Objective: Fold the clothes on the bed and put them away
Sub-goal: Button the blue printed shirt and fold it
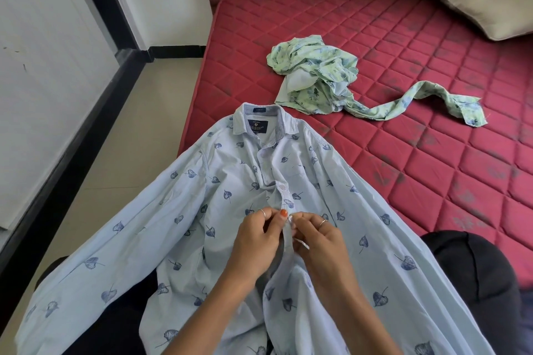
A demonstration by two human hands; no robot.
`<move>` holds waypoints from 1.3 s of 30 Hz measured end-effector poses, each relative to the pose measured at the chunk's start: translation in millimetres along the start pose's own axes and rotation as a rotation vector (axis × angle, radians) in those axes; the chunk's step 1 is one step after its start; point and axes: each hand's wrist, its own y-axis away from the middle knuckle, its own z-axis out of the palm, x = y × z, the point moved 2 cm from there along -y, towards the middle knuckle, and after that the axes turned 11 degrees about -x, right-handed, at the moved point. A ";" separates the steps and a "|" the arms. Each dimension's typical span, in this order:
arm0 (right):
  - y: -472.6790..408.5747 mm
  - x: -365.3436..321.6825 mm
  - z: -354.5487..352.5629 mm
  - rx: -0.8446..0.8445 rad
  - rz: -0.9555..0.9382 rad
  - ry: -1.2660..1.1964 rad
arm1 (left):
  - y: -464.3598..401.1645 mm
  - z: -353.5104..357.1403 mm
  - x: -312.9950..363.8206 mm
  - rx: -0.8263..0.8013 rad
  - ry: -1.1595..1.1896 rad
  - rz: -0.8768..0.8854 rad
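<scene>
Shirt, pale blue with a dark leaf print (pixel 302 181), lies face up across the lower centre of the frame, its collar (pixel 259 118) pointing toward the upper middle and its lower part draped over the near edge of the bed (pixel 432 153) onto the person's lap. Both sleeves spread toward the lower left and lower right corners. The left hand (pixel 256 242) and the right hand (pixel 320 242) meet at the front placket, each pinching one edge of the fabric, thumbs and forefingers almost touching; the work appears to be fastening a button, though the button itself is hidden under the fingertips. A higher button (pixel 282 187) seems already closed. A second garment, green and crumpled (pixel 317 78), sits at upper centre on the red quilted mattress, one sleeve trailing to the right, well apart from the shirt. A pillow (pixel 496 3) occupies the upper right corner.

Risks, as judged from this arrangement: much of the shirt hangs off the mattress, so its weight may drag the body toward the floor once the pinch is released. Mismatched button and hole would skew the placket and spoil the later fold. Sleeves left spread may bunch when the shirt is turned over.
</scene>
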 end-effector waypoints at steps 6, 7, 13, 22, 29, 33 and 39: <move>19.7 -15.2 -7.6 0.145 -0.138 0.473 | -15.5 -7.4 7.8 -0.079 -0.019 -0.052; 25.7 -14.8 -4.8 0.144 -0.146 0.552 | -18.2 -7.8 10.4 -0.085 -0.028 -0.055; 27.5 7.2 1.4 0.089 -0.070 0.860 | -25.2 -3.8 28.6 -0.161 -0.064 -0.021; 21.5 4.4 -15.0 -0.111 0.103 0.213 | -2.5 -5.7 12.5 -0.129 -0.231 -0.014; 29.9 0.8 -19.7 -0.277 0.234 -0.138 | 32.6 -7.5 1.2 -0.148 -0.220 0.013; 34.3 -1.4 -23.4 -0.338 0.243 -0.202 | 35.3 -10.3 -12.5 -0.284 -0.115 -0.053; 38.0 -0.6 -24.7 -0.377 0.246 -0.219 | 45.3 -9.2 -28.2 -0.322 0.188 -0.150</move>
